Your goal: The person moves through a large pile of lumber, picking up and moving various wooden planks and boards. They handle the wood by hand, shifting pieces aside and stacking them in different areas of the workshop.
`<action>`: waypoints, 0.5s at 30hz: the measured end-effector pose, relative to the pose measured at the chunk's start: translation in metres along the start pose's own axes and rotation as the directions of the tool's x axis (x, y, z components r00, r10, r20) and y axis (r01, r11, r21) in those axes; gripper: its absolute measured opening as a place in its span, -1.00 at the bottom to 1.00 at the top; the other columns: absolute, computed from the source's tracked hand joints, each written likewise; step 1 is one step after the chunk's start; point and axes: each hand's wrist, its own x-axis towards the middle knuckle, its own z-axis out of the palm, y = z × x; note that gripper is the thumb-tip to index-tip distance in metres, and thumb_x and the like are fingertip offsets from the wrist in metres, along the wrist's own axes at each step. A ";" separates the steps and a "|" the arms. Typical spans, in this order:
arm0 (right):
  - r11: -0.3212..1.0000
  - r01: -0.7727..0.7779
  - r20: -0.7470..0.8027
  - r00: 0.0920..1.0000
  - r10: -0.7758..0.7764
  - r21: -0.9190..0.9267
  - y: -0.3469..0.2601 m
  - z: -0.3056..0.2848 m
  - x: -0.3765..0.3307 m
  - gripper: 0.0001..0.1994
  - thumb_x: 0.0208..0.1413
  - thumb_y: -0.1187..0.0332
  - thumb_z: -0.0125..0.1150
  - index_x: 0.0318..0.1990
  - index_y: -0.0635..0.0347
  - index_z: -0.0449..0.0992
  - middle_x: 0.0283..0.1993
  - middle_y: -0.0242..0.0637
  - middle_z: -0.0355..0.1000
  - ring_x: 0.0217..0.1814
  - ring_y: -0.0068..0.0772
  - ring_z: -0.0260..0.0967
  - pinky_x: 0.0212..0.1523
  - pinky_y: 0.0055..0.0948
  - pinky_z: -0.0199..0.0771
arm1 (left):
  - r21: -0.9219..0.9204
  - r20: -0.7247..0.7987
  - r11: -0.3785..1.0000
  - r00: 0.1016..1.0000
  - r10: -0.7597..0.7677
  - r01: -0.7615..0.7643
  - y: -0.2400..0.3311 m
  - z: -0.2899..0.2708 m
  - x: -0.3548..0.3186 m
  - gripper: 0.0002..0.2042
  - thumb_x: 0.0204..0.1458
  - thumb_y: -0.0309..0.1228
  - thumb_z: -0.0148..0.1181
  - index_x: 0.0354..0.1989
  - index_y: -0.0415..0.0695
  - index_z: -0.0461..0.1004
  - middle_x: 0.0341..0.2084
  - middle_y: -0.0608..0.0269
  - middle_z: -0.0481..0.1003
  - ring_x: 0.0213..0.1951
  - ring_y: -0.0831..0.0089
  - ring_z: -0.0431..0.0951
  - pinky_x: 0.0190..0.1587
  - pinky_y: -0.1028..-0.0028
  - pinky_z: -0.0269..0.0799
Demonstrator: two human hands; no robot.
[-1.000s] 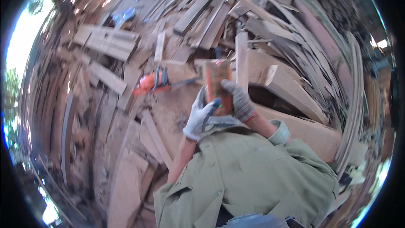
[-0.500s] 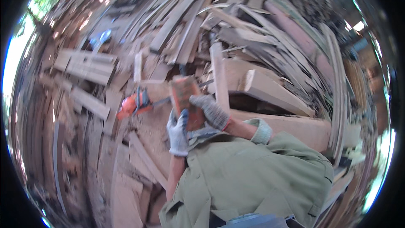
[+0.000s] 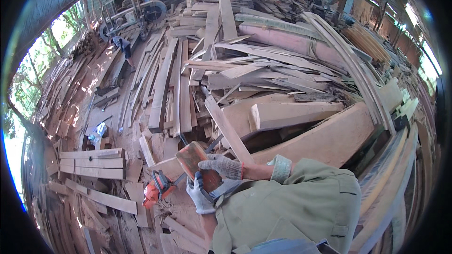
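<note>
Both my hands wear knitted work gloves and hold a worn, reddish-brown, flat rectangular box-like thing (image 3: pixel 192 156) in front of me; its exact kind is unclear. My left hand (image 3: pixel 200 195), in a whitish glove with bluish fingertips, grips its lower left side, thumb on the upper face. From the right, my right hand (image 3: pixel 223 166), in a grey glove, has its fingers closed over the right edge and upper face. An orange chainsaw (image 3: pixel 156 191) lies just left of my left hand, its bar running partly hidden behind the box.
A narrow board (image 3: pixel 228 129) slants just beyond my hands, beside a thick squared beam (image 3: pixel 296 115). A large log (image 3: pixel 320 138) lies to the right. Stacked planks (image 3: pixel 92 163) sit at left. Another person (image 3: pixel 123 48) bends over far back left, near a wheeled machine (image 3: pixel 134 16).
My view has tilted upward, bringing the far yard and the other person into sight. Both hands stay on the box-like thing, which now appears lower and more tilted.
</note>
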 end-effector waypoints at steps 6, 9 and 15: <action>0.997 0.001 0.016 1.000 -0.002 0.077 0.003 -0.006 -0.003 -0.67 0.08 0.30 0.27 -0.02 0.23 0.48 -0.16 -0.29 0.51 -0.16 -0.42 0.47 -0.08 -0.40 0.47 | 0.002 -0.040 0.999 0.998 -0.039 0.039 -0.019 -0.004 0.004 -0.75 0.14 -0.41 0.13 -0.07 -0.29 0.43 -0.29 0.29 0.50 -0.33 0.59 0.47 -0.25 0.56 0.41; 0.996 -0.079 -0.051 0.995 0.082 0.045 -0.001 -0.007 -0.005 -0.69 0.07 0.28 0.28 -0.07 0.23 0.50 -0.21 -0.30 0.52 -0.20 -0.43 0.48 -0.12 -0.43 0.48 | 0.016 -0.066 0.998 0.996 -0.056 0.057 -0.029 -0.009 0.007 -0.77 0.13 -0.45 0.14 -0.09 -0.29 0.44 -0.31 0.32 0.50 -0.35 0.60 0.46 -0.26 0.58 0.40; 0.989 -0.139 -0.109 0.985 0.133 -0.044 0.000 -0.008 -0.002 -0.69 0.06 0.26 0.30 -0.08 0.22 0.51 -0.21 -0.33 0.52 -0.22 -0.49 0.46 -0.17 -0.49 0.46 | -0.058 -0.063 0.998 0.997 -0.034 0.030 -0.029 -0.007 0.003 -0.79 0.13 -0.44 0.14 -0.11 -0.28 0.45 -0.35 0.36 0.49 -0.40 0.64 0.43 -0.32 0.63 0.35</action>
